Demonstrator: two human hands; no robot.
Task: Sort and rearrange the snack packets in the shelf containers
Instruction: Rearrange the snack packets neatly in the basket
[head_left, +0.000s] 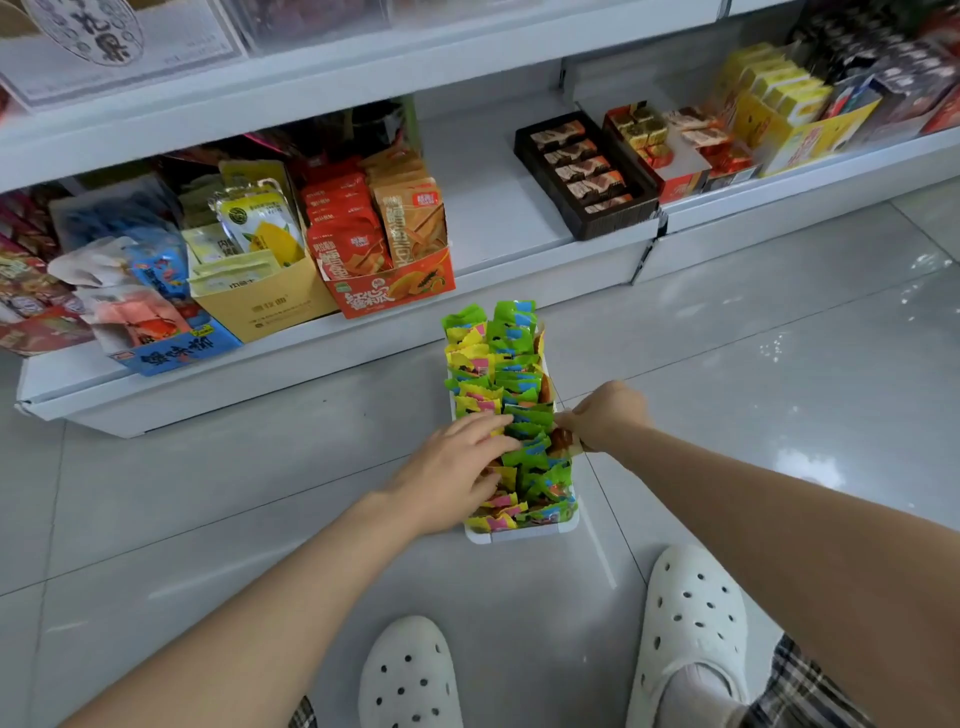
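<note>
A long white container (519, 535) stands on the floor tiles in front of the bottom shelf. It is packed with several green and yellow snack packets (498, 364) standing in two rows. My left hand (452, 467) lies on the left row with its fingers spread and nearly straight, touching the packet tops. My right hand (605, 415) is at the container's right edge, and its fingertips pinch a brownish packet (563, 441) beside the green row.
The bottom shelf (498, 218) carries a red carton (395, 283), a yellow carton (265, 306) and a blue box (176, 351) of pouches at left, and a dark tray of bars (587, 176) at right. My two white clogs (691, 623) stand near the container.
</note>
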